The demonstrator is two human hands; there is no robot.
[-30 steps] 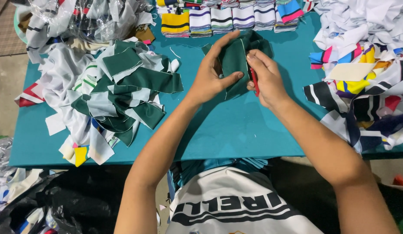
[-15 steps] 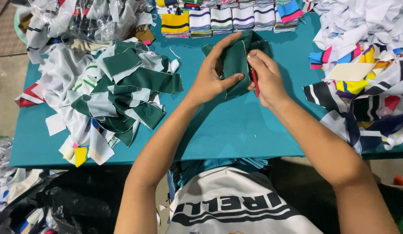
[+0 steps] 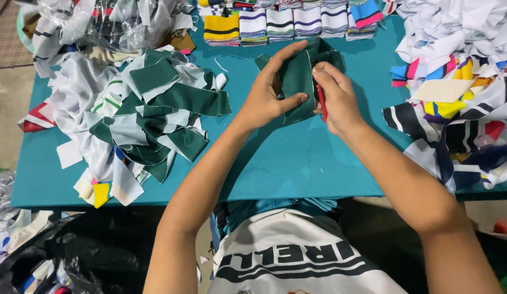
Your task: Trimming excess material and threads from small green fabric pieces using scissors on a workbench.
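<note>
2 hands on 1 dark green fabric piece (image 3: 298, 81) over teal table (image 3: 297, 163).
L hand (image 3: 267, 100) pinches cloth; R hand (image 3: 336, 98) grips cloth w/ red tool (image 3: 322, 103), trimming step; next needs steady hold.

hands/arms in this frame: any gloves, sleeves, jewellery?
Both bare. Left hand and right hand show no gloves, rings or watch; the forearms are uncovered, with no sleeve in view up to the frame edge. Fingers are untaped with short nails.
</note>
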